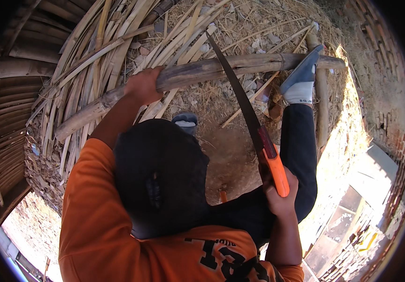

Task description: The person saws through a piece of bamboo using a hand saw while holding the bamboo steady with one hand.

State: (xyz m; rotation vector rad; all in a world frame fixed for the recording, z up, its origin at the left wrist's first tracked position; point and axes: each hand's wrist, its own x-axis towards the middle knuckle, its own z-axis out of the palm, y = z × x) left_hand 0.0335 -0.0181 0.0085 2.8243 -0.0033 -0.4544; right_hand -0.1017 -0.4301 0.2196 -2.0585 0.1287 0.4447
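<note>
My left hand (144,86) is wrapped round a long grey-brown wooden pole (193,74), which slants across the view from lower left to upper right. In my right hand (281,189) is a handsaw with an orange handle (276,174) and a long dark blade (240,91). The blade crosses the pole to the right of my left hand, its tip beyond the pole's far side. I cannot tell whether the teeth touch the wood. My right foot, in a blue-grey shoe (302,70), rests at the pole's right part.
Split bamboo strips (87,70) lie heaped at the far left. Another pole (322,103) runs under the first at the right. Straw and rubble (258,40) cover the ground. A brick wall (385,84) stands right, a slatted bamboo structure (12,122) left. My bent left knee (165,174) fills the middle.
</note>
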